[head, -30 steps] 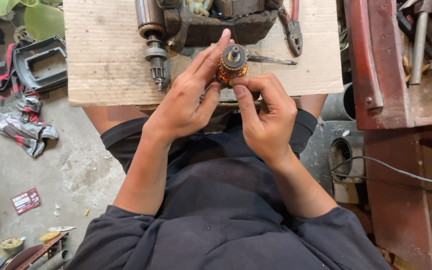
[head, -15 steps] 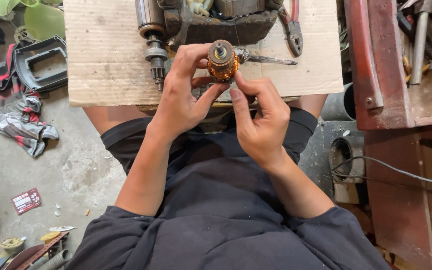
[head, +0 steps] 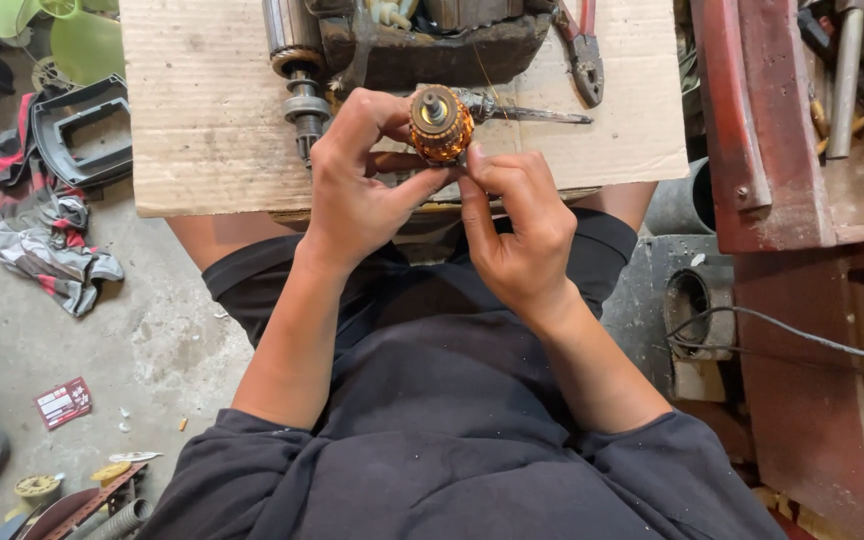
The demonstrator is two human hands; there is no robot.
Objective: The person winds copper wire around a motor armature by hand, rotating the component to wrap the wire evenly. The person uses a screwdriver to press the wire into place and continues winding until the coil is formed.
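Between both hands, my left hand [head: 357, 190] fingers clamp the copper-wound motor armature [head: 441, 124], shaft end-on toward me, right hand [head: 517, 230] fingers pinched beneath.

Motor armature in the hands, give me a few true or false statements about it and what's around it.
1. Both hands touch the copper-wound armature. True.
2. The left hand rests flat on the cardboard sheet. False: it grips the armature.
3. Red-handled pliers lie on the cardboard. True.
4. The right hand holds the pliers. False: its fingertips pinch the armature's lower edge.
5. A crumpled cloth lies on the floor. True.
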